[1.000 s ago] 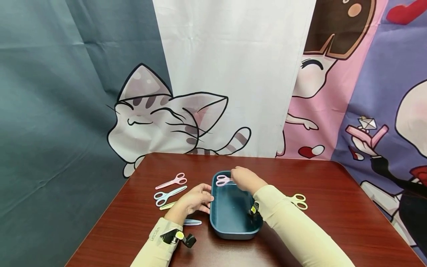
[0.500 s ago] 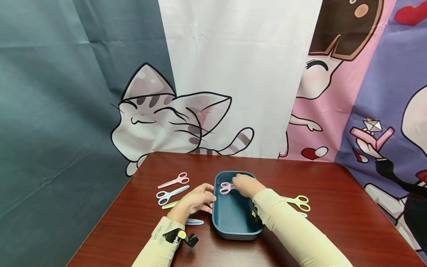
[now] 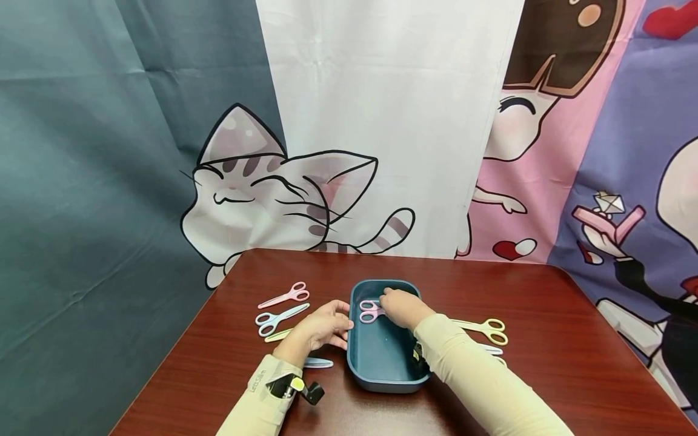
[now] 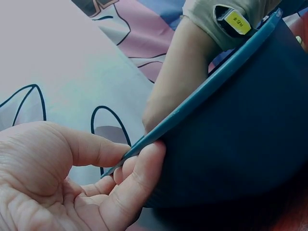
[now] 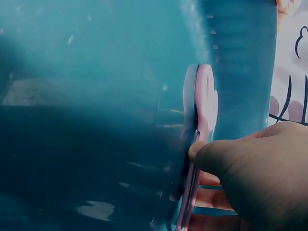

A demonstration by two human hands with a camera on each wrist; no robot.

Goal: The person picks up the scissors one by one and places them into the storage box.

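A blue rectangular box [image 3: 388, 386] stands on the table. My left hand [image 3: 319, 327] is at its left side; in the left wrist view the thumb and fingers pinch the rim [image 4: 192, 98]. Inside the far end of the box, my right hand [image 3: 405, 309] holds pink scissors [image 3: 369, 312], with their finger loops pointing left. From the right wrist view, the thumb presses on the scissors [image 5: 206, 103] just below the loops, with the other fingers behind. The blades are partly hidden by the hand.
Left of the box lie pink scissors [image 3: 283, 296], light blue scissors [image 3: 280, 318], and a yellow pair [image 3: 277, 335] and a blue pair [image 3: 319, 363] partly under the left arm. Yellow scissors [image 3: 485, 329] and a pale blue pair [image 3: 492, 349] lie by the right sleeve.
My right hand has lowered the pink scissors deeper into the box and slightly towards me. The left hand stays at the box's left rim. The head view has shifted a little.
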